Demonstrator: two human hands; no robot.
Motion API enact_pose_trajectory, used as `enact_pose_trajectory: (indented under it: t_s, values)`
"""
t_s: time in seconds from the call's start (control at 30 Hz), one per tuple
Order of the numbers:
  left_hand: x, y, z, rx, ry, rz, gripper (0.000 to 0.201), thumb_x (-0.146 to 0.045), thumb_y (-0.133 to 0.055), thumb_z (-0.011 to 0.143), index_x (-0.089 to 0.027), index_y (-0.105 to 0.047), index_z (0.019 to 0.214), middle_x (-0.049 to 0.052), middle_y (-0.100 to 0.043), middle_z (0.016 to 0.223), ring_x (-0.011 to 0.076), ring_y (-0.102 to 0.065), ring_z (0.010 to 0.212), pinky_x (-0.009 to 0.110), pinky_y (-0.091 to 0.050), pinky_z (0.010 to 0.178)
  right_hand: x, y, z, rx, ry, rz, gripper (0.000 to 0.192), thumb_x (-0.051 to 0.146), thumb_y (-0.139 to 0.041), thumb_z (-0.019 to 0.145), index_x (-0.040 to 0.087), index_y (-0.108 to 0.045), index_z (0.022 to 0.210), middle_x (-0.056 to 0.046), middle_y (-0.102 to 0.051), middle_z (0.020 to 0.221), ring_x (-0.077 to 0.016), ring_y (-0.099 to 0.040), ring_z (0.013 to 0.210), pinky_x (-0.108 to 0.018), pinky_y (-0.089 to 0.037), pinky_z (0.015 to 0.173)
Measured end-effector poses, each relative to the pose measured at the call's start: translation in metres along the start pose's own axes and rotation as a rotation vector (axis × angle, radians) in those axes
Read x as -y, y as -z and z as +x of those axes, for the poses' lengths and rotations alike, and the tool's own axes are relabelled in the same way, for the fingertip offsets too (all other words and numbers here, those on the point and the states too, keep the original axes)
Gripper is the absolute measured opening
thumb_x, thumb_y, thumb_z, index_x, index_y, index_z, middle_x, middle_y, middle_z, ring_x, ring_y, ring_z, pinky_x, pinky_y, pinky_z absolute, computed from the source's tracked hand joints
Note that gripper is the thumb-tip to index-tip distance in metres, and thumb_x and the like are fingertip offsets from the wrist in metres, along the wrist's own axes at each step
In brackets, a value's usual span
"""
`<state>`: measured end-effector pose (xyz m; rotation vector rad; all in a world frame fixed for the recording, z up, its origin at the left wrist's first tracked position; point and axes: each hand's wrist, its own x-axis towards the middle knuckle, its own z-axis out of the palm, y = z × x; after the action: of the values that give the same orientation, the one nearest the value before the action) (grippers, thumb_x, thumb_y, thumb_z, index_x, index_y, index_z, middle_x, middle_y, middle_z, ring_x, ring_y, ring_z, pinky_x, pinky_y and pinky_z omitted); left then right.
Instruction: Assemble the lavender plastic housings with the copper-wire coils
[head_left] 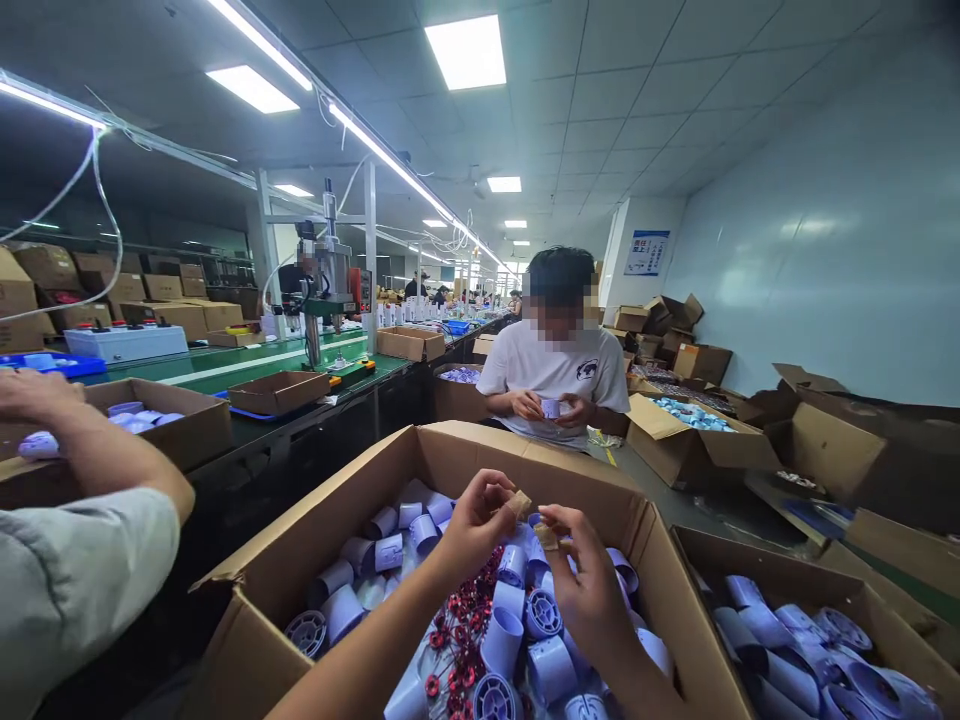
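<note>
Low in the middle of the frame, the left hand [480, 520] and the right hand [581, 575] meet over a large open cardboard box [315, 560], raised clear of its contents so the fingertips can work at eye level. The left hand is pinched nearly closed on a small tan piece [520, 503], thumb and forefinger meeting around it; the right hand's fingers are curled in on a second tan scrap [546, 537] just beside the first, though whether these are two bits or one folded strip is hard to make out at this size. Directly beneath them the box holds loose pale blue plastic cylinders [504, 640] and a cluster of red wound coils [461, 640], heaped within easy reach. At lower right a second box [825, 590] holds more of the blue parts. Across, at centre frame, a seated person in a white shirt [559, 370] cups one blue piece in both hands. At far left a co-worker's arm [90, 440] reaches toward a shallower carton [195, 425] on the green bench [262, 365].
</note>
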<state>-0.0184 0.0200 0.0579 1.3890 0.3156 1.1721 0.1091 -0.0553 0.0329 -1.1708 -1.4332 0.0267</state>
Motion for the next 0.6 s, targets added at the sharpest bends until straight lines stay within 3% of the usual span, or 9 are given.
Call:
enact_pose_trajectory:
  t_s: [0.1, 0.2, 0.4, 0.5, 0.6]
  values:
    - [0.002, 0.001, -0.001, 0.020, -0.006, 0.066, 0.049, -0.057, -0.075, 0.063, -0.018, -0.052, 0.083, -0.006, -0.050, 0.063, 0.0066, -0.044, 0.051, 0.019, -0.036, 0.049, 0.000, -0.002, -0.001, -0.004, -0.160, 0.114, 0.027, 0.043, -0.053, 0.087, 0.021, -0.061, 0.101, -0.006, -0.067, 0.089, -0.0184, -0.064, 0.076, -0.028, -0.053, 0.063]
    - [0.004, 0.002, -0.001, 0.021, -0.038, 0.201, 0.044, -0.057, -0.070, 0.069, -0.017, -0.057, 0.082, -0.004, -0.053, 0.064, 0.0079, -0.045, 0.054, 0.020, -0.036, 0.051, 0.006, -0.002, 0.001, 0.001, -0.216, 0.171, 0.028, 0.047, -0.057, 0.084, 0.020, -0.064, 0.092, -0.005, -0.068, 0.082, -0.0176, -0.064, 0.070, -0.027, -0.052, 0.062]
    - [0.006, -0.001, -0.007, -0.073, -0.292, 0.519, 0.024, -0.039, -0.062, 0.082, -0.018, -0.059, 0.072, -0.002, -0.057, 0.061, 0.0097, -0.047, 0.054, 0.021, -0.038, 0.054, 0.016, -0.004, 0.003, -0.017, -0.284, 0.171, 0.030, 0.045, -0.055, 0.084, 0.019, -0.066, 0.094, -0.007, -0.071, 0.084, -0.0190, -0.065, 0.073, -0.026, -0.052, 0.061]
    - [0.005, -0.003, -0.010, -0.020, -0.440, 0.630, 0.015, -0.028, -0.056, 0.086, -0.019, -0.062, 0.076, 0.001, -0.063, 0.065, 0.0108, -0.051, 0.056, 0.021, -0.040, 0.056, 0.017, -0.005, 0.001, -0.070, -0.238, 0.121, 0.024, 0.037, -0.051, 0.084, 0.020, -0.067, 0.085, -0.006, -0.070, 0.079, -0.0193, -0.064, 0.072, -0.027, -0.050, 0.062]
    - [0.002, -0.002, -0.013, 0.032, -0.528, 0.665, 0.014, -0.022, -0.053, 0.086, -0.019, -0.064, 0.078, 0.004, -0.066, 0.069, 0.0125, -0.057, 0.059, 0.022, -0.043, 0.058, 0.018, -0.005, 0.001, -0.042, -0.244, 0.078, 0.024, 0.030, -0.048, 0.081, 0.020, -0.068, 0.074, -0.005, -0.070, 0.071, -0.0201, -0.063, 0.067, -0.029, -0.050, 0.062]
